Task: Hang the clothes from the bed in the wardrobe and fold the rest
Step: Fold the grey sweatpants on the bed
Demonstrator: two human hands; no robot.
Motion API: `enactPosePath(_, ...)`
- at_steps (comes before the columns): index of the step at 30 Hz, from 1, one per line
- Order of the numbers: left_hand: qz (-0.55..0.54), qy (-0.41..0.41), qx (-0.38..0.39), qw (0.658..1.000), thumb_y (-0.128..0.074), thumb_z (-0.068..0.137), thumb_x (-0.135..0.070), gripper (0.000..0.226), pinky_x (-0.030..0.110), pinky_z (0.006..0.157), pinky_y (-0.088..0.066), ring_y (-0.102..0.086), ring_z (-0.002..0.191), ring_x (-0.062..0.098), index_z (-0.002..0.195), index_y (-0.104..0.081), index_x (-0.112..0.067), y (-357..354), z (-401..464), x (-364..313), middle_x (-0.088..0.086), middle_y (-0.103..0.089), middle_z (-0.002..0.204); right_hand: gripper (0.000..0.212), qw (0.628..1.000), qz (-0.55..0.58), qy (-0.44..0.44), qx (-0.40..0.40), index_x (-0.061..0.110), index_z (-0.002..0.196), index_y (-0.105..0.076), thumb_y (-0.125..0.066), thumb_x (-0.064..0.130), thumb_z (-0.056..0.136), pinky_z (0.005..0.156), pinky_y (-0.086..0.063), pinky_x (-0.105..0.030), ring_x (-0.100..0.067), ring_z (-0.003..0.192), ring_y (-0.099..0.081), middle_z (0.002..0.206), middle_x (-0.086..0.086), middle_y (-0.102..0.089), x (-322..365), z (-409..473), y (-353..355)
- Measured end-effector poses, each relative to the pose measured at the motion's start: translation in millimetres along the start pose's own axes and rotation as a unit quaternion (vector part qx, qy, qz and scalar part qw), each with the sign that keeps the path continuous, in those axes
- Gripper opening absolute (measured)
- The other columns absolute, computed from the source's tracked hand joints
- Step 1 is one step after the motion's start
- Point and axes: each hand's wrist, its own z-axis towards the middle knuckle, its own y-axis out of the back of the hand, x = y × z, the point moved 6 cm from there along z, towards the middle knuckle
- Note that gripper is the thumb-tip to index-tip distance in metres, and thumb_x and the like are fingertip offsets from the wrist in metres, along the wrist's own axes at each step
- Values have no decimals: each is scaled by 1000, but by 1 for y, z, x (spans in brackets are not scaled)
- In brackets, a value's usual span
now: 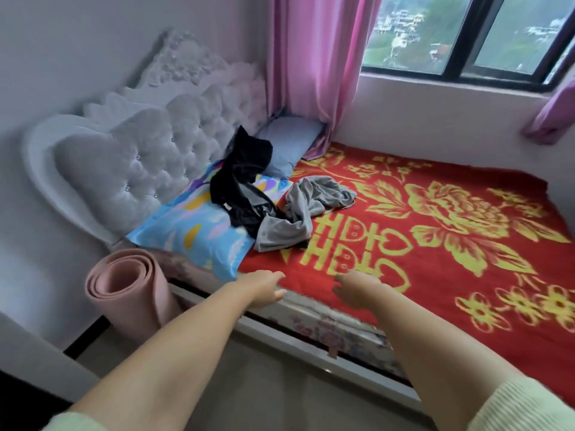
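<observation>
A crumpled grey garment lies on the red and yellow bed cover, near the pillows. Next to it a black garment is draped over a colourful blue pillow and up against the headboard. My left hand reaches out over the bed's near edge with fingers relaxed, holding nothing. My right hand is stretched beside it, fingers loosely curled and empty. Both hands are well short of the clothes. No wardrobe is in view.
A rolled pink mat stands on the floor by the bed's corner. A tufted grey headboard runs along the left. A lilac pillow lies by the pink curtain. A window is above the far side.
</observation>
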Motion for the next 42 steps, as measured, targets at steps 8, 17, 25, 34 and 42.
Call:
enactPosePath(8,2,-21,21,1000,-39,98,-46,56,40,96,-46,-49,123,23,147,-30,-21,26,107,-34,5,-44,144,43,1000,1,-24,9,14,137,-43,-28,35,104,83,-51,-38,-27,113,-55,132,-9,-52,-79,54,11)
enactPosePath(17,3,-47,32,998,-40,98,-43,47,41,92,-47,-54,111,25,136,-42,-17,72,270,0,7,-54,130,39,998,28,-49,-9,13,126,-48,-29,38,102,85,-51,-41,-29,107,-56,123,-7,-55,-113,206,63)
enactPosePath(25,9,-47,51,998,-35,96,-40,35,35,66,-44,-58,81,21,114,-50,-14,124,416,50,6,-63,96,41,995,82,-57,15,14,128,-48,-27,38,102,81,-51,-40,-29,105,-57,122,-8,-54,-119,345,113)
enactPosePath(34,-42,88,-32,995,-39,97,-44,50,42,97,-41,-40,126,28,136,-34,-13,94,543,84,11,-42,136,40,990,126,-56,35,14,129,-45,-26,38,103,77,-47,-38,-29,104,-57,123,-8,-50,-128,464,70)
enactPosePath(42,-317,252,0,914,-58,87,-49,103,41,109,-30,-28,139,35,150,13,-8,15,630,127,21,-18,154,56,889,440,-130,12,8,146,-30,-37,40,100,104,-37,-35,-27,132,-41,147,-12,-39,-118,594,2)
